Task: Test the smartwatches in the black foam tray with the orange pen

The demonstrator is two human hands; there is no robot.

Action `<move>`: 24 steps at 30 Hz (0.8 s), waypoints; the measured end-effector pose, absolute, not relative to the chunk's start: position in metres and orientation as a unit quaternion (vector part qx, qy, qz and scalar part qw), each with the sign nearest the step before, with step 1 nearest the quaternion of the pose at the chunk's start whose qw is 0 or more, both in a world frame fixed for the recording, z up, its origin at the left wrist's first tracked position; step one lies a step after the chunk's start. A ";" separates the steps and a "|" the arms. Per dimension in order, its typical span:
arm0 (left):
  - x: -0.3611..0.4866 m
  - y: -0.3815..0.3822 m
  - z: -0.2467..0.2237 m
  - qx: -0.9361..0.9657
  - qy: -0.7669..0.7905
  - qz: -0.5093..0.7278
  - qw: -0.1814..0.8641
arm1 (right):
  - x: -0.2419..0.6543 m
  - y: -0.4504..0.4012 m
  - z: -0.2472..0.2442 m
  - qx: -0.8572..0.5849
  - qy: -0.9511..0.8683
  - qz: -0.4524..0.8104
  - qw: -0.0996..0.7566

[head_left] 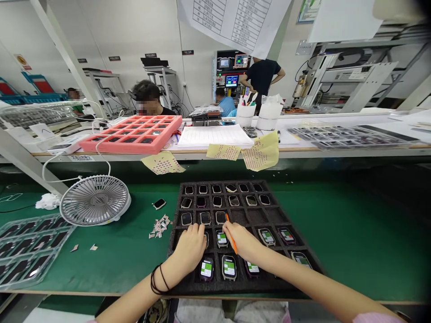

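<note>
A black foam tray (259,216) holds rows of smartwatch bodies without straps. My left hand (188,246) is closed, its fingers curled over a smartwatch (206,240) in the left part of the fourth row; most of that watch is hidden. Between the fingers of my right hand (240,237) is a thin orange stick-like tool (234,244), slanted across the tray. Just left of it lies a smartwatch (222,238) with a lit green and white screen. More lit watches, such as the smartwatch (229,268), fill the front row. Watches in the back rows have dark screens.
A round white fan (96,200) stands at left, near a clear tray (30,242) of dark parts. A loose smartwatch (159,204) and small scraps (160,226) lie on the green mat. Above, the shelf (296,152) carries a pink foam tray (131,146). People are beyond.
</note>
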State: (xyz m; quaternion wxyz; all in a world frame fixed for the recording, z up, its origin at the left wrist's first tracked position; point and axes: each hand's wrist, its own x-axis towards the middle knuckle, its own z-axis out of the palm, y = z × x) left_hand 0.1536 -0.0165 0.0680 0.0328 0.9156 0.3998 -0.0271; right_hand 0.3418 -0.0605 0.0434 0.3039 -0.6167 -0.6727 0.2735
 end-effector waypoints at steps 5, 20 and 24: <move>0.165 -0.021 0.066 0.928 0.367 -0.058 0.037 | 0.342 -0.054 0.037 -0.615 -0.649 0.319 0.314; 0.141 0.036 0.083 0.886 0.283 -0.076 0.359 | 0.344 -0.045 0.030 -0.546 -0.549 0.507 0.379; 0.145 0.038 0.077 0.843 0.312 -0.058 0.435 | 0.369 -0.035 0.052 -0.509 -0.508 0.567 0.401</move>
